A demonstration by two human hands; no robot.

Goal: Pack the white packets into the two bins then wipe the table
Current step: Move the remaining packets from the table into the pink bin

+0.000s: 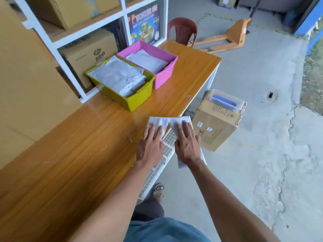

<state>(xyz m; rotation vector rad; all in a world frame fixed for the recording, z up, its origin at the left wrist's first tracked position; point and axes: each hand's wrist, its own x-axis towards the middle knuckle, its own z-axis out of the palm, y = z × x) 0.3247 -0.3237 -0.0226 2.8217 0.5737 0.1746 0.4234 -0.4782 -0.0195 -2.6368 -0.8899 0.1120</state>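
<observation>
Head cam: both hands flat, fingers straight, pressing white cloth (174, 122) at table (70, 154) near edge — left hand (150, 145), right hand (187, 145). Farther back, green bin (132, 102) & pink bin (162, 77), w/ white packets (118, 74) inside.

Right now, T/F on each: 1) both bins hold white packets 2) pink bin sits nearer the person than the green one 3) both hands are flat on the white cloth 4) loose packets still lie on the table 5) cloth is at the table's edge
1) True: the green bin and the pink bin each hold white packets.
2) False: the pink bin is farther away, behind the green one.
3) True: the left hand and right hand press the white cloth with straight fingers.
4) False: no loose packets show on the table.
5) True: part of the cloth hangs past the edge.
</observation>
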